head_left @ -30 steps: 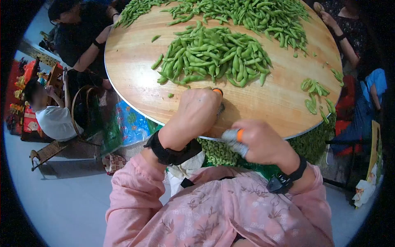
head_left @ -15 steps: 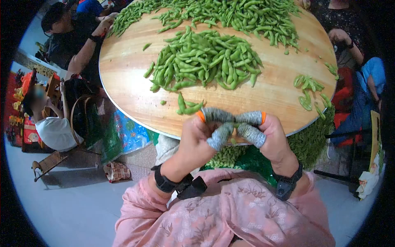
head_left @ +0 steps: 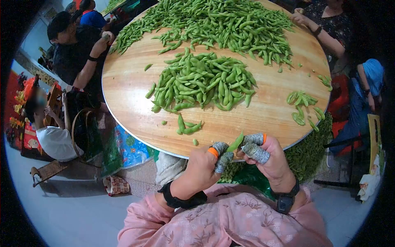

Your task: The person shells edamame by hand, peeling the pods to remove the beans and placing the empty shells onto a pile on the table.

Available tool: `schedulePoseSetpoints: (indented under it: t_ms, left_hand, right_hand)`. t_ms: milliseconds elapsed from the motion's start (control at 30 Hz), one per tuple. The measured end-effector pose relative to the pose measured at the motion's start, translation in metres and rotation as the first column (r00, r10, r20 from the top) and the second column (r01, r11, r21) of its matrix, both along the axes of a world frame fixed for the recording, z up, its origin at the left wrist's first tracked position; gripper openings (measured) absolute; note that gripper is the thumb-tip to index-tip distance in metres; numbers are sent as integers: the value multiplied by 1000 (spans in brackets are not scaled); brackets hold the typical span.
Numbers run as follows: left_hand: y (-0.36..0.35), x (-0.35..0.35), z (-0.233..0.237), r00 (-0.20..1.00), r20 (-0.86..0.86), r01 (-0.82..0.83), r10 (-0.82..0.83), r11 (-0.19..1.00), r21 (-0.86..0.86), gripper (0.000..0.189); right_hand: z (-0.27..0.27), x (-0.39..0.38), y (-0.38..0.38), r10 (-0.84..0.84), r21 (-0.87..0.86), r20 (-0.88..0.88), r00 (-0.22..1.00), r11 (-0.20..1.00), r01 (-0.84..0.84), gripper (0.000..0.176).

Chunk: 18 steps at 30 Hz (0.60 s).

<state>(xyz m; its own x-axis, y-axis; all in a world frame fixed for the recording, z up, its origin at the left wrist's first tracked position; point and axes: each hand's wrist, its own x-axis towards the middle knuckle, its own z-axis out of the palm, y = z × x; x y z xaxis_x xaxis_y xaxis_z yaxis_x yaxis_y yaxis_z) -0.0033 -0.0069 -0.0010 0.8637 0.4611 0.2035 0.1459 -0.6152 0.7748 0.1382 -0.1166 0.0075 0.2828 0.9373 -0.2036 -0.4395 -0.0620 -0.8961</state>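
Observation:
My left hand [head_left: 201, 166] wears grey knitted finger covers with an orange band. Its thumb and index finger pinch the lower end of a green edamame pod [head_left: 235, 142], which points up at a slant. My right hand [head_left: 269, 162], in similar covers, is closed just beside the pod, fingertips pressed together; what they hold, if anything, is hidden. Both hands are at the near edge of the round wooden table [head_left: 135, 115]. Beyond them lies a pile of edamame pods [head_left: 203, 80]. A few loose pods [head_left: 189, 128] and a single bean [head_left: 195, 142] lie nearer.
A larger heap of pods [head_left: 230, 24] covers the far side. Opened, flattened pods [head_left: 302, 101] lie at the right. Below the right rim is a mass of green husks [head_left: 308, 152]. Other people sit at the left [head_left: 66, 53] and right [head_left: 329, 33]. A wooden stool [head_left: 51, 166] stands left.
My hands, tips together before, have drawn slightly apart, and the pod now shows between them. A single bean is now visible on the table near my left hand. The view has shifted upward.

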Motion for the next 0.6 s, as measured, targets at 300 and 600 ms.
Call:
schedulePoseSetpoints:
  t_ms: [300,600]
  left_hand:
    - [6,-2,1,995,63,54,-74,960,273,24]
    - [5,-5,-2,992,86,66,-91,964,258,33]
  right_hand:
    - [5,-3,1,-27,8,-42,999,1000,27,11]
    - [-3,-8,5,-56,37,17,998,998,55,9]
